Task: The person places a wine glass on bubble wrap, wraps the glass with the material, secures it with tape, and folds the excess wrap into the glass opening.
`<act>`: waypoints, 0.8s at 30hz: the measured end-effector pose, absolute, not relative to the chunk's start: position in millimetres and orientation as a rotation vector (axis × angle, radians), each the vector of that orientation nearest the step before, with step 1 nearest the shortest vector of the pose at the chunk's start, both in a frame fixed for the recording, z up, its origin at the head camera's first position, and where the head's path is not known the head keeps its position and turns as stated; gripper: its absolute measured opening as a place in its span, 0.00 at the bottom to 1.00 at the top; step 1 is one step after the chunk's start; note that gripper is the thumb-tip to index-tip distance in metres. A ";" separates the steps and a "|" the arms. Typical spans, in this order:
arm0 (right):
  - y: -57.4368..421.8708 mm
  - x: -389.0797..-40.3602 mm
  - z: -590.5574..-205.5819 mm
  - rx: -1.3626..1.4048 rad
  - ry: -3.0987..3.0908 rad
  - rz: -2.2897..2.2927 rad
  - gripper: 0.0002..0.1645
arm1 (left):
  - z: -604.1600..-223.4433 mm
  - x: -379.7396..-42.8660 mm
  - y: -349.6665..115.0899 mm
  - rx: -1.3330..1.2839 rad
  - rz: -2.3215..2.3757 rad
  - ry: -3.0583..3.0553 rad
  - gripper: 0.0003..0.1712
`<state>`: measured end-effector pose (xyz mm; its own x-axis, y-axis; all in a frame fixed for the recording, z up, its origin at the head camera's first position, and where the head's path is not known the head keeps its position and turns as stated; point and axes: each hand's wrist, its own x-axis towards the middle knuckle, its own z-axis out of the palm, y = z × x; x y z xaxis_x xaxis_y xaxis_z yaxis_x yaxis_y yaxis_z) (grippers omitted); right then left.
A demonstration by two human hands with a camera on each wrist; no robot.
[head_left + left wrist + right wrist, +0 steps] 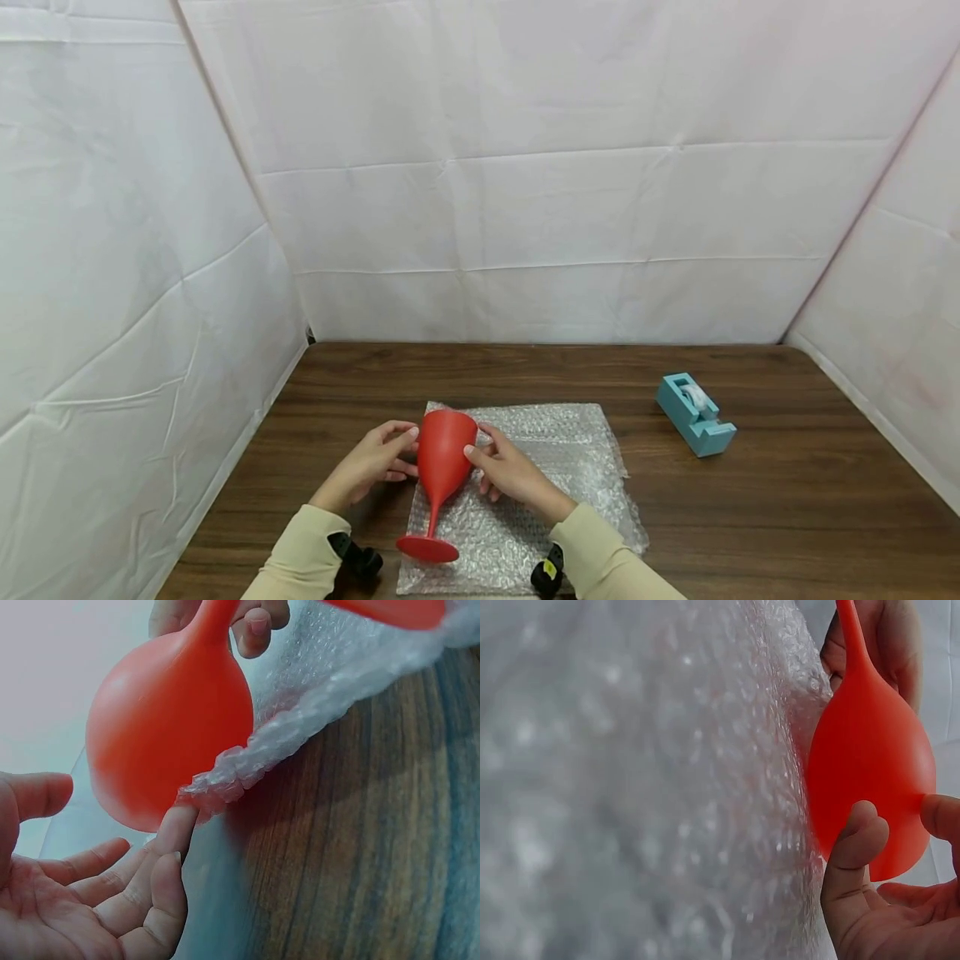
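A red plastic goblet (444, 454) lies on its side along the left part of a bubble wrap sheet (547, 467), its round foot toward me and its rim away. My right hand (513, 475) holds the bowl near the rim, its thumb on the red surface in the right wrist view. To the left of the bowl is my left hand (375, 462), fingers loosely extended. One fingertip touches the wrap's edge (225, 780) beside the bowl in the left wrist view, with the thumb apart from the goblet.
A light blue tape dispenser (693, 414) with a roll of clear tape stands on the brown wooden table (787, 467), right of the wrap. White cloth walls (555, 208) enclose the table at the back and both sides.
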<state>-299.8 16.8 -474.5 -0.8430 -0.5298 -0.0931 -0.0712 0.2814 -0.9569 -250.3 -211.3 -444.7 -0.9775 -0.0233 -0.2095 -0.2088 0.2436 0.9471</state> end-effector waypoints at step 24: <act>36.7 -306.5 -477.2 -0.563 2.048 -1.628 0.40 | -441.4 -250.0 -207.9 -0.068 1.880 2.308 0.25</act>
<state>-306.5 36.7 -477.2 -0.8095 -0.5782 -0.1013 -0.0318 0.2155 -0.9760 -250.0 -207.9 -441.4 -0.9855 0.0680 -0.1555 -0.1385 0.2069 0.9685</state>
